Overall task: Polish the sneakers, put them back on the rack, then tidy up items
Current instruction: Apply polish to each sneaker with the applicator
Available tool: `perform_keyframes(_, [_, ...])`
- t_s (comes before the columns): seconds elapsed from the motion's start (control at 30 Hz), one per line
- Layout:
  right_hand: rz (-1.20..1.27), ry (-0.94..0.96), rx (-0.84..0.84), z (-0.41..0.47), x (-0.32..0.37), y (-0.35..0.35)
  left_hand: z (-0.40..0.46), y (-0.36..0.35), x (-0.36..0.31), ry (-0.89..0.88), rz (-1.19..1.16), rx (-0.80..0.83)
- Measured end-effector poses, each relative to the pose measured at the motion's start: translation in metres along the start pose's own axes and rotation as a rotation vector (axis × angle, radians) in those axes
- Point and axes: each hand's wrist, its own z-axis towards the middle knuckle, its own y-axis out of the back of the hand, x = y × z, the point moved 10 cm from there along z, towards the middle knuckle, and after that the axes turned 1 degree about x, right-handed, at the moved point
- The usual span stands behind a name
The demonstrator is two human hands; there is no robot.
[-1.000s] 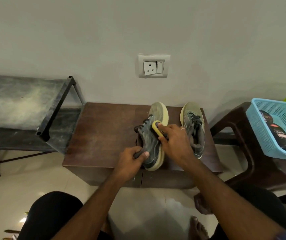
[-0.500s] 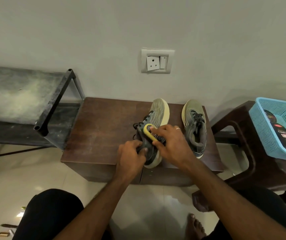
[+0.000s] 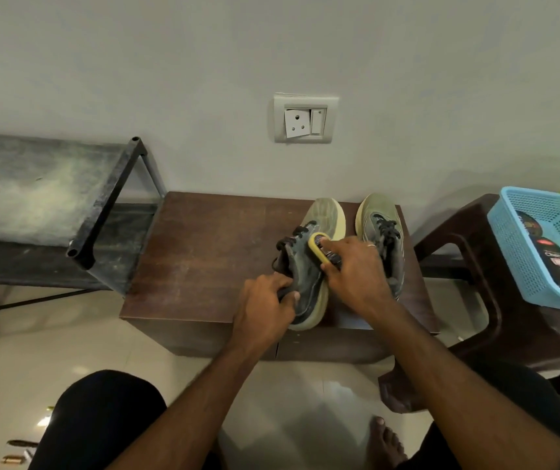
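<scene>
Brown wood makes up the low cabinet (image 3: 204, 252) in the head view, standing against a pale wall, and both sneakers sit on the right part of its top. The left hand (image 3: 265, 307) grips the heel end of the nearer sneaker (image 3: 305, 279), which is tipped onto its side so that its yellowish sole edge faces right. The right hand (image 3: 356, 269) curls its fingers round a yellow-rimmed polish sponge (image 3: 317, 247) and presses it against that shoe's grey upper; a ring shows on one finger. The second sneaker (image 3: 378, 225) stands upright just beside the right hand, toe toward the wall. To the left of the cabinet stands a dark metal rack (image 3: 102, 215) with a dusty shelf. On the right, a brown plastic stool (image 3: 468, 252) carries a light blue basket (image 3: 515, 252) holding a black bottle (image 3: 556, 259). A switch plate (image 3: 305, 118) is on the wall above the shoes.
</scene>
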Motion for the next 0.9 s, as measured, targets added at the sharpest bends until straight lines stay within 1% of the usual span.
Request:
perform_keyframes(0.03, [-0.011,-0.023,-0.031,0.002,-0.006,0.005,0.000,0.000,-0.002,-0.007,0.012,0.002])
perform_keyframes(0.1, [0.092,0.010,-0.073,-0.006,-0.002,0.013,0.002,0.000,0.002,0.012,0.014,-0.006])
perform_keyframes(0.13, [0.183,0.058,-0.062,-0.014,0.007,0.014,0.003,-0.001,0.005,0.028,-0.001,0.000])
perform_keyframes(0.2, [0.306,0.102,0.027,-0.025,0.022,0.006,0.005,-0.002,0.009,0.054,-0.022,0.013])
perform_keyframes(0.27, [0.252,0.075,0.057,-0.019,0.017,-0.003,0.005,-0.002,0.007,0.045,-0.001,0.015])
perform_keyframes(0.37, [0.034,-0.040,0.004,-0.004,-0.008,-0.002,0.003,-0.004,-0.001,0.015,0.002,0.035])
perform_keyframes(0.43, [-0.048,-0.046,-0.050,-0.002,-0.010,0.005,0.004,-0.002,-0.001,0.022,-0.008,0.028])
perform_keyframes(0.47, [-0.012,-0.025,-0.082,-0.005,-0.005,0.009,0.004,0.000,0.001,0.026,-0.015,0.018])
perform_keyframes(0.53, [0.177,0.041,-0.086,-0.019,0.010,0.014,0.006,-0.001,0.008,0.046,-0.030,0.019])
perform_keyframes(0.6, [0.370,0.055,0.019,-0.031,0.021,0.006,0.006,-0.001,0.011,0.064,-0.030,0.027])
perform_keyframes(0.63, [0.383,0.046,0.061,-0.032,0.021,0.000,0.006,-0.001,0.011,0.063,-0.023,0.023])
perform_keyframes(0.7, [0.265,-0.001,0.054,-0.023,0.009,-0.005,0.005,-0.001,0.008,0.051,-0.031,0.025])
perform_keyframes(0.8, [0.052,-0.072,-0.024,-0.011,-0.011,0.002,0.004,-0.004,0.004,0.022,-0.041,0.049])
perform_keyframes(0.83, [0.030,-0.074,-0.056,-0.009,-0.014,0.005,0.004,-0.005,0.005,0.025,-0.045,0.057])
perform_keyframes(0.9, [0.104,-0.053,-0.119,-0.014,-0.009,0.013,0.006,-0.004,0.009,0.044,-0.058,0.049])
